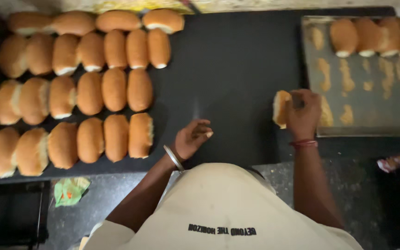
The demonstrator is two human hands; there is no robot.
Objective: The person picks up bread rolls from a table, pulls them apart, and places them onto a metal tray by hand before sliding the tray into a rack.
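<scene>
Bun (pixel 281 108) gripped in closed right hand (pixel 303 113), just off the left edge of baking tray (pixel 362 99). Left hand (pixel 192 137) loosely curled, empty, over dark board (pixel 228 69). Likely to crush or tear if squeezed; could slip onto the board.

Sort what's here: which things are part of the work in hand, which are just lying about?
In hand:
right hand holding a bun
left hand, empty
baking tray with four buns
rows of buns

Lying about:
green wrapper
red-and-white packet
</scene>
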